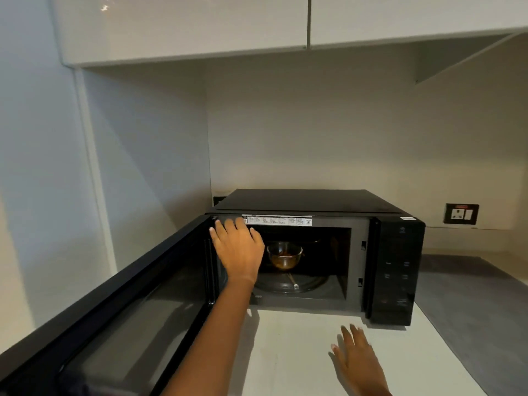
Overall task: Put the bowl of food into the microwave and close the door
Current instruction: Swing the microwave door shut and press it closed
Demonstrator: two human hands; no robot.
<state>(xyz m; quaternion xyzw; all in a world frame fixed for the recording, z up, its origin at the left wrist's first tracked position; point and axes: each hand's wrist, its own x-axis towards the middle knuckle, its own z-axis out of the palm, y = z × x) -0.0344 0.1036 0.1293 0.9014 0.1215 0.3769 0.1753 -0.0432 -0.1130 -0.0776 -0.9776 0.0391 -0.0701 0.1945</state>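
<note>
Inside the microwave (314, 204) sits the bowl (284, 256), placed on the turntable. Left hand (238, 248) spread, empty, near the door (120, 310) hinge; right hand (358, 355) open over the table (285, 352). Next: swing that door shut.

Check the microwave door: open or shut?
Open. The door is swung out to the left, exposing the cavity with the glass bowl on the turntable. The left hand is at the opening.

Both arms are bare to the frame's edge, with no sleeve, watch or ring showing on the left hand (238, 248) or the right hand (360, 358).
</note>
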